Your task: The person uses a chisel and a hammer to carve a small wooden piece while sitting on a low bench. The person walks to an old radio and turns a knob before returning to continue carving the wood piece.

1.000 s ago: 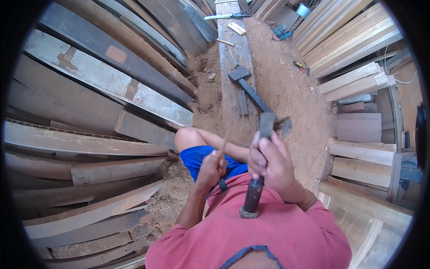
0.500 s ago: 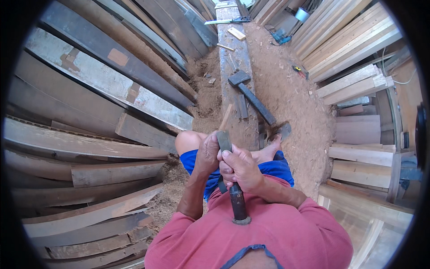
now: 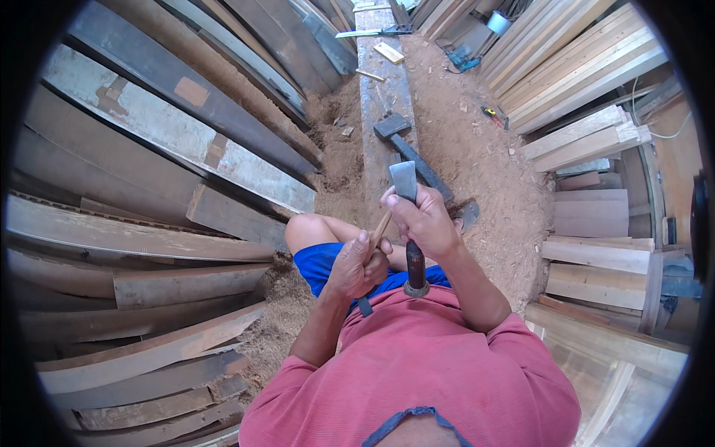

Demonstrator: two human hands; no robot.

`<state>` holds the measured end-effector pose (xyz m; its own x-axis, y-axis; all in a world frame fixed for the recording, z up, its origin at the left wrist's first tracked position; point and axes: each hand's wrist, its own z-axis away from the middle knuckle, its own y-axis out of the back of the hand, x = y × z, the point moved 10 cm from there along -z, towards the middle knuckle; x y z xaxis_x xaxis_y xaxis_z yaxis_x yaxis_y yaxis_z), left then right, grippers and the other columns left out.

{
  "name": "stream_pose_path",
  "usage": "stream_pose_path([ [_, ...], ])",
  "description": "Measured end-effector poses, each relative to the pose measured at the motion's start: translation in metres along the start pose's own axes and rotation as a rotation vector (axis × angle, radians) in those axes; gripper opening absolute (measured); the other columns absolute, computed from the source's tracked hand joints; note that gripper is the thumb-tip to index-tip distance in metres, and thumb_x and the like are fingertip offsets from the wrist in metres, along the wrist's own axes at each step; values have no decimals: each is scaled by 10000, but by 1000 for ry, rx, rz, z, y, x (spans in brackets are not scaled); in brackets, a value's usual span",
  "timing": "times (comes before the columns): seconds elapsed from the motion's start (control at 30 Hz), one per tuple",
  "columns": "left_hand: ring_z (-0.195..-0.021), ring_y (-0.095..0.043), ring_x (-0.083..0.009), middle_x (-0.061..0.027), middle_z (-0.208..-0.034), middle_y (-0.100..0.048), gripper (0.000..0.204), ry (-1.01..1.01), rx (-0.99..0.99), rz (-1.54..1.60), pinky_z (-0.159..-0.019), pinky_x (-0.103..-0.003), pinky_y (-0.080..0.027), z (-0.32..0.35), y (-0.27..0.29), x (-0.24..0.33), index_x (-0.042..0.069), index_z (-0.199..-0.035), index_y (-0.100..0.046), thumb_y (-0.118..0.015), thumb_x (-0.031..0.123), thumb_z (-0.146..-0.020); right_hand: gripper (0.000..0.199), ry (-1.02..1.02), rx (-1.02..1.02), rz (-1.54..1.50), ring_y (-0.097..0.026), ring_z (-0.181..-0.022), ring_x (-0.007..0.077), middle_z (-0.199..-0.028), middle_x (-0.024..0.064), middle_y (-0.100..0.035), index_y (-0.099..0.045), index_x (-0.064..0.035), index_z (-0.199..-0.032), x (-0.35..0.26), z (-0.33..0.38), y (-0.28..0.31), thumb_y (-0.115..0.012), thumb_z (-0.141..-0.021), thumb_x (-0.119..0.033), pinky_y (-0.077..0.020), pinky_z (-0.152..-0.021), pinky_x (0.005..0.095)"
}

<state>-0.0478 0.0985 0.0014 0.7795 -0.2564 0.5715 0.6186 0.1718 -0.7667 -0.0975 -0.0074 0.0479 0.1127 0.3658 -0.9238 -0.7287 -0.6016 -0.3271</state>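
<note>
My right hand (image 3: 427, 223) is closed around a wide chisel (image 3: 404, 182), its bright blade pointing away from me and its dark ringed handle toward my shirt. Lower and to the left, my left hand (image 3: 359, 270) grips a thin wooden stick (image 3: 379, 229), which slants up to the right close to the blade. A short dark piece (image 3: 364, 306) shows beneath the left hand; I cannot tell what it belongs to. Beyond the hands, a dark wooden mallet (image 3: 391, 127) lies on the worn plank bench (image 3: 376, 160), its handle partly behind the chisel blade.
Farther along the bench lie a handsaw (image 3: 372, 32), a small light board (image 3: 389, 52) and a thin stick (image 3: 370, 74). Leaning boards (image 3: 179, 156) crowd the left. Stacked timber (image 3: 581, 63) lines the right, where a teal power tool (image 3: 463, 59) rests on the shavings-covered floor.
The hands have come apart. The right hand has moved forward and right with the chisel, whose blade now shows fully. The left hand has dropped lower with the stick.
</note>
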Motion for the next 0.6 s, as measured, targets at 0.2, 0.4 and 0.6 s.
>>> stream_pose_path([
  [0.2,-444,-369,-74,5,-553,-457,472,-79,115,-465,-436,-215,-290,-4,17,12,28,-951,-558,-340,439,-1030,151,25,21,-91,-438,-491,35,-666,-19,-512,-536,-77,-1029,2,-2,6,-501,-984,-216,-382,-434,208],
  [0.4,-469,-429,-85,-32,-621,-536,439,-171,284,-343,-461,-216,-351,-22,40,42,42,-930,-552,-348,417,-1028,163,-21,148,-565,-474,-540,70,-808,24,-548,-461,-81,-1123,24,6,-11,-407,-1010,-184,-437,-466,235],
  [0.6,-687,-471,-92,-35,-779,-543,423,-286,470,-684,-623,-277,-416,-21,43,87,52,-921,-549,-361,416,-1028,138,-329,-183,-618,-406,-461,62,-668,-14,-449,-461,-83,-1020,48,34,-95,-420,-1009,-215,-425,-431,249],
])
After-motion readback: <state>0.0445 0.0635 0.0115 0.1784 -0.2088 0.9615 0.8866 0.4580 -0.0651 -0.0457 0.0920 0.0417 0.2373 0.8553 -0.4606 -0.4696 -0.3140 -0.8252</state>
